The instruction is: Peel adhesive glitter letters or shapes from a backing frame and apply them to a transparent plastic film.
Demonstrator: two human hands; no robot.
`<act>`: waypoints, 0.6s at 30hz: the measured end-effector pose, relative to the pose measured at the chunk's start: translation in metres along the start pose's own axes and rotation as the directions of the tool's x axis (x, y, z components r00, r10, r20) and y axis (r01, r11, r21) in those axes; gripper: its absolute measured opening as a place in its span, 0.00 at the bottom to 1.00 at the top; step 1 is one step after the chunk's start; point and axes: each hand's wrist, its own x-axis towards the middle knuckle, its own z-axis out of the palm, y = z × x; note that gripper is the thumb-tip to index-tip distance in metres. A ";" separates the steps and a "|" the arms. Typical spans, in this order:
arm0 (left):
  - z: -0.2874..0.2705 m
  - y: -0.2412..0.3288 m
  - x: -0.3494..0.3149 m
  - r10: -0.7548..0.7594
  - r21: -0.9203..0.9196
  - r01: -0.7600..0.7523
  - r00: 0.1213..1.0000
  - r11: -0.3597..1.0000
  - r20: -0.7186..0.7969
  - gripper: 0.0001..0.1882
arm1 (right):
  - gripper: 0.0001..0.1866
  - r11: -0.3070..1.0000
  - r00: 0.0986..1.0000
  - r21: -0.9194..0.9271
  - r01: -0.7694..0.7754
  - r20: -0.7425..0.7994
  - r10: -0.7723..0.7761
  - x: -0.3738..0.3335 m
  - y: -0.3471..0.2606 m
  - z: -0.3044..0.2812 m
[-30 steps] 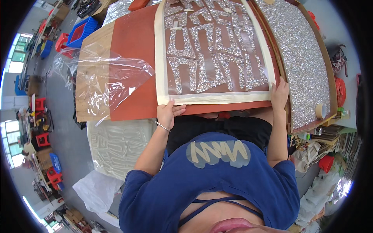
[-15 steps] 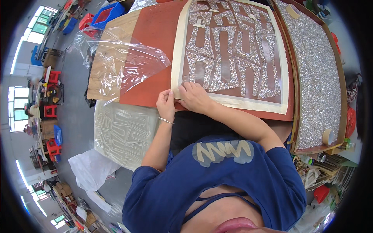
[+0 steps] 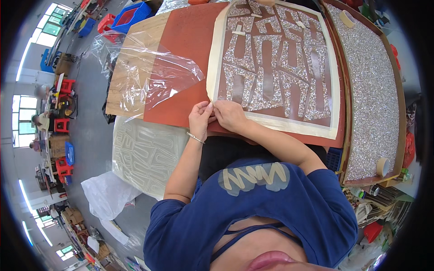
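cream sheet (image 3: 275,126) corner | left hand (image 3: 200,120) pinching | right hand (image 3: 231,115) touching

One second ago the left hand (image 3: 200,120) rested on the near edge of the cream-bordered stencil sheet (image 3: 275,67) and the right hand (image 3: 230,115) lay far off at its right corner. The right hand has since crossed over. Both hands now meet at the sheet's near-left corner, fingertips pinching its edge.
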 end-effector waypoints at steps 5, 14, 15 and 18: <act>0.008 -0.017 0.000 0.095 0.048 -0.097 0.994 0.994 0.053 0.16 | 0.10 0.957 0.985 0.233 -0.171 0.065 0.160 -0.005 0.008 -0.007; 0.019 -0.038 -0.005 0.622 0.611 -0.543 0.776 0.576 0.104 0.12 | 0.14 0.862 0.969 0.450 -0.233 0.185 0.166 -0.010 0.022 -0.023; 0.025 -0.034 -0.006 0.652 0.608 -0.564 0.751 0.558 0.099 0.11 | 0.14 0.877 0.974 0.427 -0.219 0.151 0.170 -0.011 0.021 -0.022; 0.025 -0.036 0.001 0.690 0.620 -0.580 0.718 0.528 0.084 0.13 | 0.14 0.888 0.977 0.408 -0.214 0.093 0.193 -0.013 0.020 -0.022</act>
